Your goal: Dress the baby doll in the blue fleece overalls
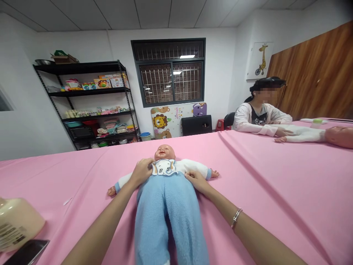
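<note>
Baby doll lies on its back on the pink-covered worktop, straight ahead of me, near the middle. Long axis runs directly away from me: head at the far end, face up, blue fleece legs coming toward the camera and off the bottom edge. Arms are spread out to either side.

My left hand rests at the doll's chest, beside the elephant bib; fingers curled and pinching at the bib's edge or the fabric by the shoulder, though I can't tell how firm the hold is. My right hand sits at the doll's other flank, under its arm, fingers bent onto the white top where it meets the blue trousers. I can't tell whether they grip or merely press.

Judgement: I'm at the stage of straightening or fitting the clothing at the torso. Next move probably needs both hands pulling evenly, so the garment sits flat without twisting the doll off its line.

Cream bottle and dark phone lie near my left elbow. Another person sits at the far right with a second doll.
</note>
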Available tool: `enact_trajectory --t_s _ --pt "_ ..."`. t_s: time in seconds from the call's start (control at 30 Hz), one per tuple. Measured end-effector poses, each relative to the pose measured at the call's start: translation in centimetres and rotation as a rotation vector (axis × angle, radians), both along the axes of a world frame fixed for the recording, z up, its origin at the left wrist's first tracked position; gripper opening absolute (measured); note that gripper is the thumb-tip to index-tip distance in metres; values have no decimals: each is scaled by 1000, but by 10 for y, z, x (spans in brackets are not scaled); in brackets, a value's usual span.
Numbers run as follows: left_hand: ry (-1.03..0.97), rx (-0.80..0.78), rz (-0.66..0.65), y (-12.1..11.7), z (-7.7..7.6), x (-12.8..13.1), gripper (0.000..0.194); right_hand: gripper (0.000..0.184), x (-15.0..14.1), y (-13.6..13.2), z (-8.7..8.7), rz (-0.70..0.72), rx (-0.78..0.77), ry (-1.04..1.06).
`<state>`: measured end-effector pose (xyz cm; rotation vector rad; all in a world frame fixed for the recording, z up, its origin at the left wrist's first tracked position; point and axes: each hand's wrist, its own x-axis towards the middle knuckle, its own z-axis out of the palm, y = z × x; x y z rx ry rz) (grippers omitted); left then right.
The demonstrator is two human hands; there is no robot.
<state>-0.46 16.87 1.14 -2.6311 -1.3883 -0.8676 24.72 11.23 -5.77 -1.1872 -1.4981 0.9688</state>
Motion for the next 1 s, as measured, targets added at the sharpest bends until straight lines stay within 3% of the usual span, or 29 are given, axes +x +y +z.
enact_trajectory --t_s 0.13,0.27,0.53,0.8,1.0 --pt "104 221 267 -5 -2 2 14 38 0 2 -2 3 14 10" --pt "97 131 437 -7 -7 3 11 34 -1 4 -4 1 19 19" --pt "215 -144 542 5 0 13 29 31 -2 2 -3 -4 7 3" --pt "179 -393 528 26 2 13 20 36 -1 7 -9 19 25 0" --pt "154 -449 529 42 -1 12 22 31 -1 5 -9 7 31 -33"
